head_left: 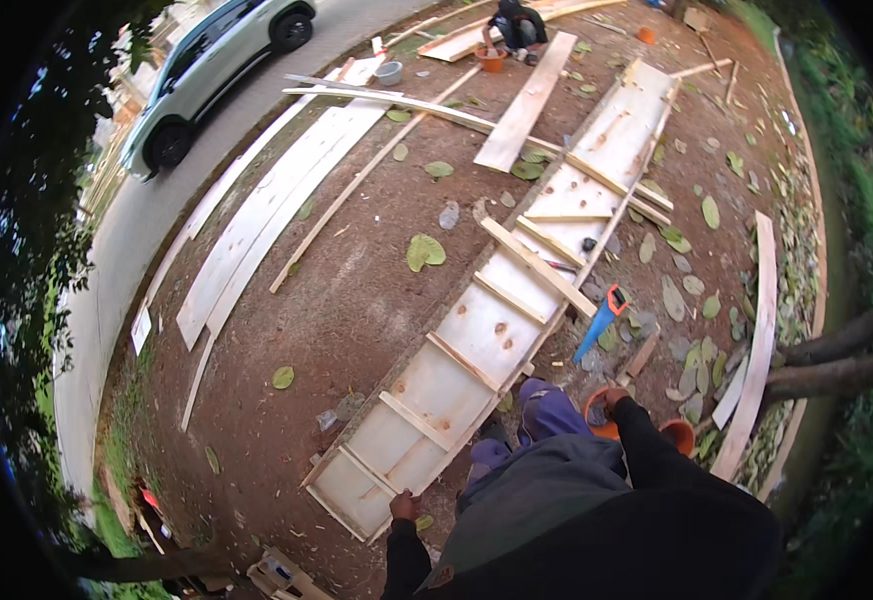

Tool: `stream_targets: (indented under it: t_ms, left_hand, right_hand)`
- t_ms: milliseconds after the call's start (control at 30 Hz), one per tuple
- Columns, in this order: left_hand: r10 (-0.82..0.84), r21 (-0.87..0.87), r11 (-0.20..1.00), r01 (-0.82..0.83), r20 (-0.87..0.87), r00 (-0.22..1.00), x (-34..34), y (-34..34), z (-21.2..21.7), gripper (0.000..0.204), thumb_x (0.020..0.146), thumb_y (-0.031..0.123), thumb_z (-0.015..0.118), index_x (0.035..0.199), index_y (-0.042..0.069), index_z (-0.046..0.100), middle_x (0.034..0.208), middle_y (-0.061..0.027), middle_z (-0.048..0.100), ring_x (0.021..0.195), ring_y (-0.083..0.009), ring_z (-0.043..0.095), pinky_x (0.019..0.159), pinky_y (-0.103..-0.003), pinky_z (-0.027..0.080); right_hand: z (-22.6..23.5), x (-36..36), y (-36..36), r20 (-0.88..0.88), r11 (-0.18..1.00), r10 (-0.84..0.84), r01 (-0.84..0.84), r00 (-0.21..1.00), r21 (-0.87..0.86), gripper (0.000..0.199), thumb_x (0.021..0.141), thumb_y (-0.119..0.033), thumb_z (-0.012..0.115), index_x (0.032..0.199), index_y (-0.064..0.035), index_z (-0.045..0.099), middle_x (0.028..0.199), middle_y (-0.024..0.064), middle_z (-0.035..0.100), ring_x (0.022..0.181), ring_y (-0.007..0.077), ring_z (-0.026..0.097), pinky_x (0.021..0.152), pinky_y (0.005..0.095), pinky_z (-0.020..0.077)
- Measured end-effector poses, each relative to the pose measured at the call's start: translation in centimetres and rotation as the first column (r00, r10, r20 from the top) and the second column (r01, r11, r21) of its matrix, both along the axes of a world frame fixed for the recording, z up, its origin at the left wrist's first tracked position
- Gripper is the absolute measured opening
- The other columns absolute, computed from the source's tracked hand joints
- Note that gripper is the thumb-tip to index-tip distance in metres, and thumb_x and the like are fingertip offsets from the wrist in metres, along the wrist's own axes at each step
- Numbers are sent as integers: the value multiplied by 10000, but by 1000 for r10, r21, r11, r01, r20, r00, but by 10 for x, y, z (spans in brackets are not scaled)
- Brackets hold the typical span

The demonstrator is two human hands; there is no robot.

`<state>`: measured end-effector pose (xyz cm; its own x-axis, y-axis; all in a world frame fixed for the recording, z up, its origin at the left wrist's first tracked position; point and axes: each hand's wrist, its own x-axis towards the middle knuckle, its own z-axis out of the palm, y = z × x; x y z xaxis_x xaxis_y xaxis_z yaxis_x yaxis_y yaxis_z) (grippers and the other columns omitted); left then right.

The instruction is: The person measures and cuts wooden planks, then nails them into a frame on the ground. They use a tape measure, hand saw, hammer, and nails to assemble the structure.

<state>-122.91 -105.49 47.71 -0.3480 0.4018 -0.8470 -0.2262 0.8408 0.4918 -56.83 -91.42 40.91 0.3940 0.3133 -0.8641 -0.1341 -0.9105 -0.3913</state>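
A long wooden panel framed with rails and cross battens (467,325) lies diagonally on the ground in front of me. Beside its near end is my left hand (405,505), fingers curled in close to the edge rail; whatever they hold is too small to make out. To my right, my right hand (616,399) is closed at the rim of an orange bucket (595,428) by my knee. Part of that bucket is hidden by my arm and leg. A handsaw with an orange and black handle and blue blade (597,325) rests on the soil just beyond. One loose batten (537,265) crosses the panel at a slant.
Another orange bucket (678,436) stands right of my arm. Long boards lie at left (287,210) and right (757,340). At the far side a person (519,25) crouches by an orange container (491,60). A light-coloured car (212,75) is on the road. Leaves litter the soil.
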Motion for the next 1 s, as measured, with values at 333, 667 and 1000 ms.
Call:
stream_targets:
  t_ms: [333, 667, 1000]
  left_hand:
    - [-936, -138, -1, 990, -348, -49, -19, -31, -43, 320, 996, 280, 574, 1042, -7, 705, 919, -133, 734, 833, -251, 700, 776, -433, 547]
    - [-725, -194, 689, 698, -180, 665, 96, 45, 168, 378, 1005, 294, 603, 1112, -60, 684, 936, -154, 752, 799, -187, 680, 741, -323, 520]
    - [-943, -1, 268, 963, -206, 262, 149, -39, 132, 321, 997, 238, 568, 1102, -42, 687, 918, -121, 741, 839, -193, 666, 824, -331, 521]
  right_hand:
    - [35, -98, -194, 169, 924, 381, -381, 909, -36, 253, 937, -151, 562, 816, 3, 721, 709, 159, 700, 592, 261, 699, 605, 386, 570]
    - [-23, -34, -201, -101, 833, -554, 550, 826, -63, 256, 977, -231, 580, 981, 10, 667, 690, 110, 678, 525, 188, 637, 478, 338, 523]
    - [38, -72, -278, -19, 802, 588, -586, 808, -115, 538, 984, -468, 522, 1254, -36, 694, 1224, 245, 691, 1124, 383, 684, 1020, 484, 509]
